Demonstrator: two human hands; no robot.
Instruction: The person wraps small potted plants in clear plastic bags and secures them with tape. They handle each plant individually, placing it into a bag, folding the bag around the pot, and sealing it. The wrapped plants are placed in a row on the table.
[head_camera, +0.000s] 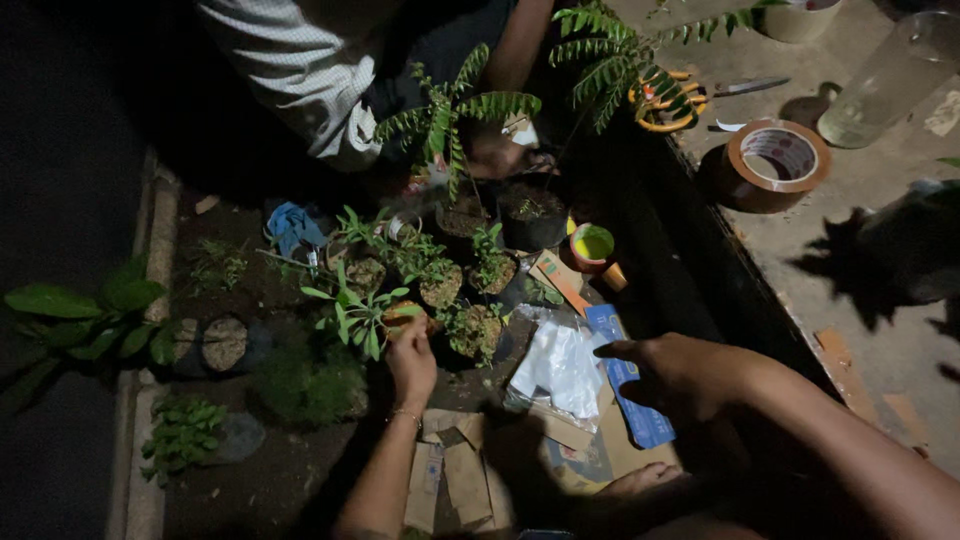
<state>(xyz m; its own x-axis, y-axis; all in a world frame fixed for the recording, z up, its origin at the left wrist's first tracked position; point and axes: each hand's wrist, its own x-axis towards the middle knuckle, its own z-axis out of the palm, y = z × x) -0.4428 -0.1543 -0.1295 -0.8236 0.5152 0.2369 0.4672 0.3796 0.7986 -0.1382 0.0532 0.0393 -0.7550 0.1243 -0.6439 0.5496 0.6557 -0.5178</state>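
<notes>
Head view, looking down at night: my left hand (411, 355) pinches a small orange pot (405, 316) among the clustered seedling pots (470, 280) on the soil — fingers closed on its rim. My right hand (672, 375) hovers open, empty, over a clear plastic bag (558, 372) and blue packet (628, 395). Beyond the ferns (450, 115), another person's hand (497, 150) reaches in — tape roll (775, 160) and scissors (668, 100) lie on the ledge.

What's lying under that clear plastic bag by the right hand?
The clear plastic bag rests on brown cardboard and overlaps a blue packet beside the right hand. Whatever lies directly beneath the bag's middle is covered.
</notes>
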